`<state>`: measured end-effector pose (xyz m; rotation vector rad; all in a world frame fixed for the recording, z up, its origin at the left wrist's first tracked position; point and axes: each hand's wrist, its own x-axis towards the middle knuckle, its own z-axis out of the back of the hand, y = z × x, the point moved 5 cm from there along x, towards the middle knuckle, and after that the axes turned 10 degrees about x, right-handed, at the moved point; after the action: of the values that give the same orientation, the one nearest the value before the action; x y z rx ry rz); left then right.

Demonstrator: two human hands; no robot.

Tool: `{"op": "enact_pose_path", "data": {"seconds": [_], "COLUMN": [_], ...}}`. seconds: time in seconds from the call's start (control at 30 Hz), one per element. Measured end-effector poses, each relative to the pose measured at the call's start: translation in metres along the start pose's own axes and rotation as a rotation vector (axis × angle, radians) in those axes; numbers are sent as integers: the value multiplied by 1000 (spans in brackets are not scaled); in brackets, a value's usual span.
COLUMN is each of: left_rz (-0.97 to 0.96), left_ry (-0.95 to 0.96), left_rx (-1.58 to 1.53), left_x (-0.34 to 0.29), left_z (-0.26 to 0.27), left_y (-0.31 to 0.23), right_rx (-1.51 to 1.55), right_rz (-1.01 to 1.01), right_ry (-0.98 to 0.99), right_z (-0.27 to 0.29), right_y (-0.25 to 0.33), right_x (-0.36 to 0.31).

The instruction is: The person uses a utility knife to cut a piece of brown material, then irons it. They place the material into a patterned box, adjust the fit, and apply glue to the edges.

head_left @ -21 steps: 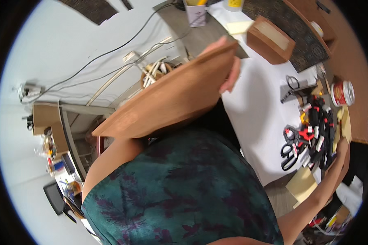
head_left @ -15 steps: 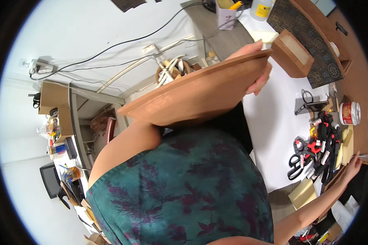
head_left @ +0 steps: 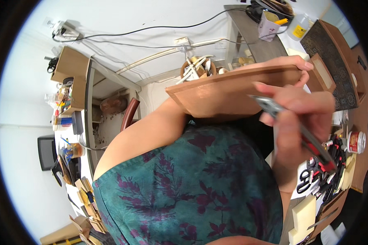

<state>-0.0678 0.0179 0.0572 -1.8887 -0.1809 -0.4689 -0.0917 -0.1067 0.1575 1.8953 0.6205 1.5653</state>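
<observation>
My left hand [head_left: 288, 62] grips the far right end of a flat brown panel [head_left: 229, 92], thumb and fingers round its edge. The panel is tilted in front of my body, with a thin raised rim along its top edge. A utility knife [head_left: 308, 136] with a grey and red body is in my right hand [head_left: 302, 116], whose fingers are closed round it. Its pointed metal tip is directed at the panel's face; I cannot tell whether it touches. The right hand is a little blurred.
At the right, the table carries scissors [head_left: 304, 181], black and red tools, and a white jar [head_left: 356, 142] with a red label. A clear bottle [head_left: 299, 27] and a dark patterned box [head_left: 329, 49] stand farther back. A bin [head_left: 188, 69] of scraps is beyond the panel.
My right hand has come from the right side of the table to the panel, now with the utility knife in it. The view has shifted, and the panel appears farther right.
</observation>
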Motion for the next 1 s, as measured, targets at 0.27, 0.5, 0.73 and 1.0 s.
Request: {"op": "enact_pose_path", "data": {"seconds": [0.27, 0.5, 0.73, 1.0], "left_rz": [-22, 6, 29, 23], "left_ry": [-70, -99, -91, -87], "left_rx": [23, -2, -36, -54], "left_x": [-7, -9, -7, -7], "left_z": [-16, -28, -35, -38], "left_y": [-7, -6, 1, 3], "right_rx": [7, -196, -231, -254], "right_rz": [247, 352, 369, 350], "right_ry": [7, 144, 80, 13], "right_z": [-44, -48, -44, -43], "right_y": [-35, -12, -6, -1], "right_x": [-12, -25, -34, -39]}}
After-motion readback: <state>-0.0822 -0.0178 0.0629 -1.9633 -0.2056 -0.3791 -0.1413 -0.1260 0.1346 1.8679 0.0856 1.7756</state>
